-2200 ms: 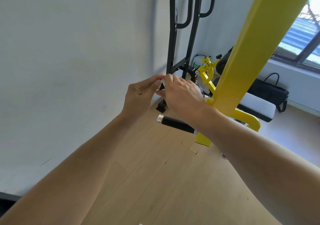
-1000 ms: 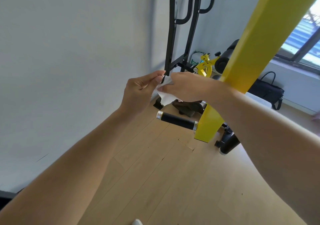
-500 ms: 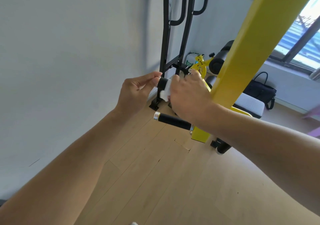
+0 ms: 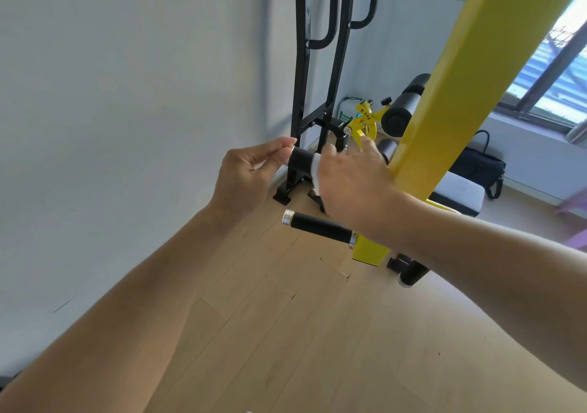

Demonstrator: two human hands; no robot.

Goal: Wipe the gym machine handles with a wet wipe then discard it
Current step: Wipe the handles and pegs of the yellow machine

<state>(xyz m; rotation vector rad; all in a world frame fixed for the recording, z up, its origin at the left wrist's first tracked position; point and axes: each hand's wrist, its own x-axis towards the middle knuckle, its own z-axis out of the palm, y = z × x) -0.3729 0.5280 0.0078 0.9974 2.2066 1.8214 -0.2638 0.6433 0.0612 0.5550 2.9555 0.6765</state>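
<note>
Presently, both hands raised in front of the yellow machine post [image 4: 451, 101], forearms reaching in from the lower corners.

Right hand [image 4: 352, 183]: back toward the camera, fingers wrapped over the upper black handle [image 4: 303, 158], pressing the white wet wipe [image 4: 316, 174] round it; only an edge of the wipe shows at the hand's left side.

Left hand [image 4: 247, 171]: palm inward, fingers loosely curled, thumb and fingertips at the handle's free end; whether they touch it cannot be told.

Lower black handle [image 4: 317, 226]: chrome-capped, jutting left from the post, beneath the right wrist, untouched.

Wooden floor [image 4: 286, 333] below; black frame [image 4: 314, 63] behind.
</note>
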